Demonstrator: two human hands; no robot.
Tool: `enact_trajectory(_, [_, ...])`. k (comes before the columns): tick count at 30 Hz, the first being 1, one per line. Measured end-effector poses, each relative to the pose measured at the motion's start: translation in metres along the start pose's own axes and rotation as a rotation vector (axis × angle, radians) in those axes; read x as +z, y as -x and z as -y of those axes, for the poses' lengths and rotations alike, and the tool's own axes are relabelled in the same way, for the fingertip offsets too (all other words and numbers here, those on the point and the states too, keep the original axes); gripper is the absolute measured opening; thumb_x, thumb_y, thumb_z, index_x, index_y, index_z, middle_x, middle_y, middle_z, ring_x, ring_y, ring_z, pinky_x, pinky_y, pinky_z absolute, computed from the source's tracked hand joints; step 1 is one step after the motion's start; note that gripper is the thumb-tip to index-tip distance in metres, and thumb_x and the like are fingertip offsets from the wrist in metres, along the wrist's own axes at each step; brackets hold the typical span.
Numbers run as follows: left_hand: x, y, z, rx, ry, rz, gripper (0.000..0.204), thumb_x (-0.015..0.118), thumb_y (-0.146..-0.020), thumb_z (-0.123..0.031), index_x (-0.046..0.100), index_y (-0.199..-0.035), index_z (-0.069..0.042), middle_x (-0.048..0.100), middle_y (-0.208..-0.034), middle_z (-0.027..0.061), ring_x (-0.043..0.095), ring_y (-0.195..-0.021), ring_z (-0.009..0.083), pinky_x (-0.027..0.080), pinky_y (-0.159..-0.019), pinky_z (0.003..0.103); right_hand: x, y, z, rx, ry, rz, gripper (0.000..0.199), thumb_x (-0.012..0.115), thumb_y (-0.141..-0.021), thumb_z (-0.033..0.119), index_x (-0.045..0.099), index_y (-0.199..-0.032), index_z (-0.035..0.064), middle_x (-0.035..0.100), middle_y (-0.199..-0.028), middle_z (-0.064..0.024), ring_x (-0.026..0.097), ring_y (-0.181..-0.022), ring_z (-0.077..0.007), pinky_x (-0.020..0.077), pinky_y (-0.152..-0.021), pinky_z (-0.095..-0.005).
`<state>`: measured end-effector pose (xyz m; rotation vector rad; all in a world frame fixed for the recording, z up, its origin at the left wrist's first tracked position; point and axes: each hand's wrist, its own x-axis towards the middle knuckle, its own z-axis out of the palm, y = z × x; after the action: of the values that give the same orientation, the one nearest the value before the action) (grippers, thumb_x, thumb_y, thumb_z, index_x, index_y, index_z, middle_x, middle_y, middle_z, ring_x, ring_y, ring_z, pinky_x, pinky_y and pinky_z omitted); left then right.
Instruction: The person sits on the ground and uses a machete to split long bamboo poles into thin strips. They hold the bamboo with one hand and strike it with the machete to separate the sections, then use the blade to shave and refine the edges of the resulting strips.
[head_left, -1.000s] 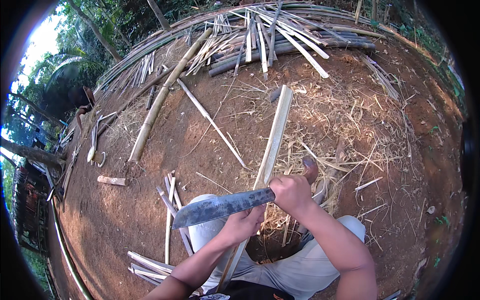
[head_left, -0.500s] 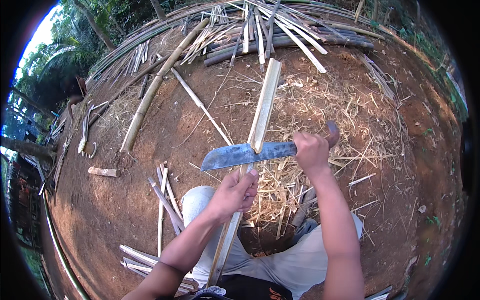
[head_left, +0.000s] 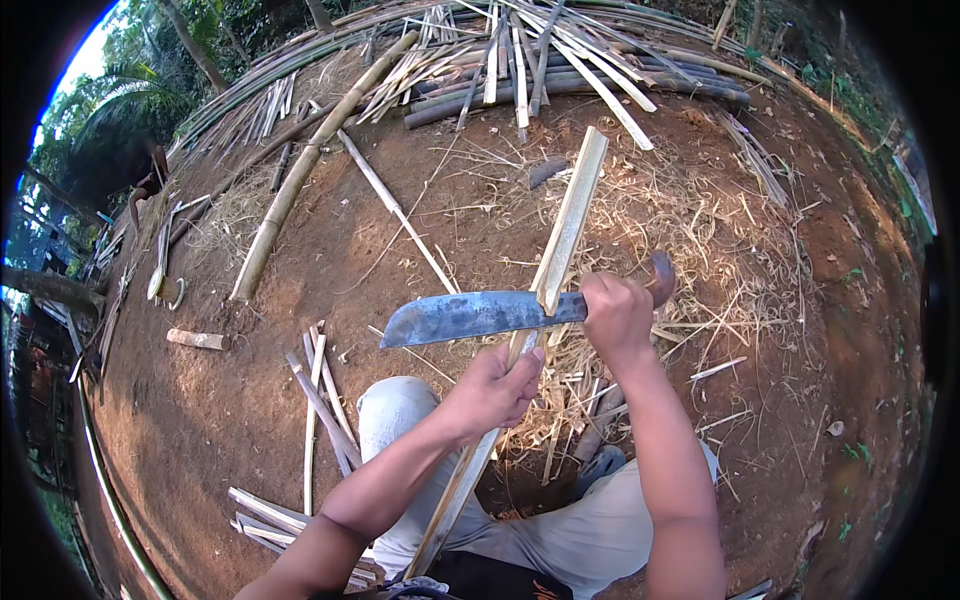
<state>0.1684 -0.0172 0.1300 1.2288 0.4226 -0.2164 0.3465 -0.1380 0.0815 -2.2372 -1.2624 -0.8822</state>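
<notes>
My left hand [head_left: 494, 387] is closed round a long split bamboo strip [head_left: 574, 215], just below the blade. The strip slants from my lap up to the right, its pale inner face showing. A machete [head_left: 465, 318] with a broad, dark-spotted blade lies crosswise over the strip, its tip to the left. Its curved wooden handle is in my right hand [head_left: 617, 312], fingers wrapped round it. The blade touches the strip close to the handle end, where the strip's surface looks notched or split. How deep the edge sits cannot be made out.
Curly shavings [head_left: 690, 230] cover the dirt ahead and to the right. Bamboo poles and split strips [head_left: 620, 95] are heaped at the back. A long pole [head_left: 290, 190] lies to the left, with cut strips [head_left: 265, 510] near my knee. Another person [head_left: 150, 180] is at far left.
The strip's top end has swung to the right, and my left hand has shifted slightly right with it. The machete's tip has slid a little left, bringing the handle nearer the strip.
</notes>
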Motion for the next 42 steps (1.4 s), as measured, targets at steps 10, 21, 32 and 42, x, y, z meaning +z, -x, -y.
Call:
enact_trajectory(10, [-0.052, 0.037, 0.008, -0.159, 0.13, 0.068, 0.028, 0.047, -0.104, -0.03, 0.044, -0.084, -0.011, 0.037, -0.061, -0.0041, 0.033, -0.041, 0.0047, 0.027, -0.035, 0.022, -0.016, 0.049, -0.17, 0.978, 0.202, 0.313, 0.013, 0.059, -0.085, 0.008, 0.067, -0.082, -0.0022, 0.068, -0.074, -0.0207, 0.067, -0.067, -0.0355, 0.0533, -0.063, -0.0437])
enact_trajectory(21, [-0.024, -0.008, -0.001, -0.053, 0.283, 0.122, 0.023, 0.046, -0.103, -0.025, 0.045, -0.087, -0.009, 0.043, -0.066, -0.0014, 0.036, -0.041, 0.0051, 0.028, -0.035, 0.021, -0.046, 0.009, 0.006, 0.329, -0.222, 0.411, 0.007, 0.06, -0.081, 0.004, 0.064, -0.076, 0.0016, 0.065, -0.066, -0.0148, 0.066, -0.055, -0.0273, 0.0537, -0.055, -0.0412])
enact_trajectory(32, [0.007, -0.005, -0.001, -0.047, 0.078, 0.087, 0.031, 0.043, -0.105, -0.028, 0.044, -0.08, -0.011, 0.032, -0.056, -0.0032, 0.031, -0.04, 0.0067, 0.022, -0.037, 0.023, -0.021, 0.019, 0.021, 0.141, -0.235, 0.234, 0.009, 0.06, -0.077, 0.003, 0.061, -0.068, 0.0044, 0.065, -0.065, -0.0146, 0.066, -0.057, -0.0305, 0.0532, -0.052, -0.0403])
enact_trajectory(42, [0.009, 0.002, 0.015, -0.155, 0.212, 0.203, 0.03, 0.043, -0.105, -0.031, 0.044, -0.083, -0.011, 0.035, -0.052, -0.0025, 0.032, -0.034, 0.007, 0.024, -0.032, 0.023, -0.033, 0.003, -0.019, 0.481, -0.184, 0.388, 0.009, 0.058, -0.081, -0.001, 0.067, -0.078, 0.0007, 0.066, -0.066, -0.0165, 0.067, -0.055, -0.0264, 0.0533, -0.051, -0.04])
